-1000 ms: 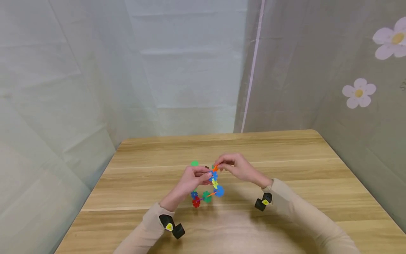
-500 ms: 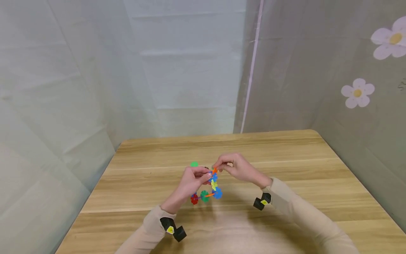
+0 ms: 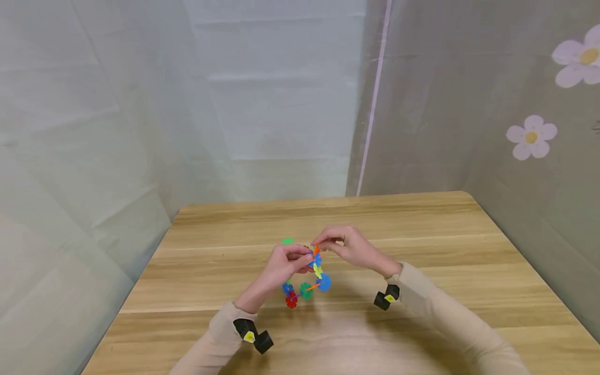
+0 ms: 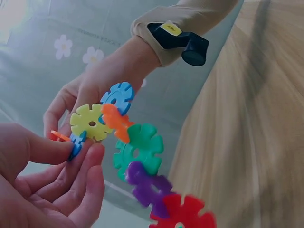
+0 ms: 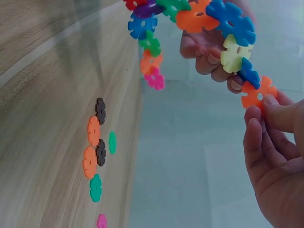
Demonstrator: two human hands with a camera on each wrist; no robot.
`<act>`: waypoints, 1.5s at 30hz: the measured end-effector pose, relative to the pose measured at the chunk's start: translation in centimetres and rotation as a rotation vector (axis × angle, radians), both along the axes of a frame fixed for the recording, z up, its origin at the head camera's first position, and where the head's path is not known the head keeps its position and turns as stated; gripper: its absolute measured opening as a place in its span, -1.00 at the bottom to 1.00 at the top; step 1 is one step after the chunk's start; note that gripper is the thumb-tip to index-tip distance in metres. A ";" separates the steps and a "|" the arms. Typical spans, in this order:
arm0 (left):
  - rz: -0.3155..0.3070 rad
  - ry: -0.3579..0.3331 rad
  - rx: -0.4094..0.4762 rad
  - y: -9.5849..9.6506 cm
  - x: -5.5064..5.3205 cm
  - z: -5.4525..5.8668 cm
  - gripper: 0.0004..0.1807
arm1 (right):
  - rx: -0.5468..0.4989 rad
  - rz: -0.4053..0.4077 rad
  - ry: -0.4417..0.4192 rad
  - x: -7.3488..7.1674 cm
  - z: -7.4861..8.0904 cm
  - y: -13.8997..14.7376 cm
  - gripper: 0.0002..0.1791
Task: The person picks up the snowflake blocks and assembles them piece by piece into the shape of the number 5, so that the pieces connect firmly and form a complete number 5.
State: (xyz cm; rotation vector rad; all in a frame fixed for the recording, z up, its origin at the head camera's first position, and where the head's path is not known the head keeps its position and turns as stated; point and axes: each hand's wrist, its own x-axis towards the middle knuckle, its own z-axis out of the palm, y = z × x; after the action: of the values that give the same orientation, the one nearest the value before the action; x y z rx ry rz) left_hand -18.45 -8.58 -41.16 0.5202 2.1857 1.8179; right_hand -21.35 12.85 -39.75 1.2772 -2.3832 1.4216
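A chain of notched plastic snowflake discs hangs between my two hands above the table. My left hand [image 3: 286, 263] pinches a small blue disc [image 4: 78, 146] near the chain's end. Between thumb and fingertips, my right hand [image 3: 344, 242] holds an orange disc [image 5: 259, 93] right at that blue one's edge. From there the chain runs through a yellow disc [image 4: 90, 122], a larger blue disc [image 5: 231, 21], another orange one, a green disc [image 4: 137, 151], a purple disc [image 4: 149, 187] and a red disc [image 4: 183, 216]. Past the red, its tail ends in a pink disc [image 5: 155, 79].
Loose discs lie on the wooden table [image 3: 422, 224], among them a black disc [image 5: 100, 111], an orange disc [image 5: 89, 162], a teal disc [image 5: 95, 188] and a pink piece [image 5: 102, 221]. A pale fabric curtain [image 3: 281, 104] stands behind and at both sides.
My right hand has shifted slightly left, and the orange disc stands more upright against the blue one. The hanging chain has swayed a little. My left hand stays nearly still.
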 end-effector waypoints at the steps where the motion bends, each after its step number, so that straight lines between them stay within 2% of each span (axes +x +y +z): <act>1: -0.011 -0.016 0.008 -0.1 0.0 0.1 -0.70 | -0.002 -0.001 -0.015 0.0 0.0 0.0 -0.83; 8: -0.065 -0.088 0.060 -0.5 0.0 0.6 -0.56 | -0.016 -0.008 -0.053 0.1 -0.1 -0.2 -0.84; 14: -0.059 -0.176 0.095 -0.4 -0.2 0.7 -0.48 | -0.040 0.019 -0.048 0.0 -0.2 -0.4 -0.83; 17: -0.054 -0.196 0.112 -0.4 -0.4 0.6 -0.46 | -0.041 0.022 -0.045 0.0 -0.3 -0.6 -0.82; 24: -0.091 -0.179 0.140 -0.7 -0.5 0.7 -0.40 | -0.021 -0.016 0.019 -0.1 -0.2 -0.8 -0.79; 28: -0.103 -0.169 0.150 -0.9 -0.5 0.7 -0.39 | -0.013 -0.025 0.023 -0.2 -0.2 -0.8 -0.77; 34: -0.084 -0.171 0.134 -1.3 -0.6 0.8 -0.34 | 0.008 -0.067 -0.041 -0.5 -0.5 -0.7 -0.73; 39: -0.059 -0.170 0.122 -1.6 -0.8 0.9 -0.34 | 0.004 -0.089 -0.123 -1.3 -1.2 -0.4 -0.70; 45: -0.074 -0.112 0.097 -2.0 -0.9 0.8 -0.38 | 0.020 -0.094 -0.206 -2.3 -2.2 0.2 -0.72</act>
State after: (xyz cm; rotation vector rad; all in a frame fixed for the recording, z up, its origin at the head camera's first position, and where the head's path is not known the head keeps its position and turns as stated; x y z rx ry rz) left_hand -19.34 -10.60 -40.35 0.4993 1.9879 1.8742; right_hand -23.63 13.08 -41.98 1.0531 -2.5544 1.5743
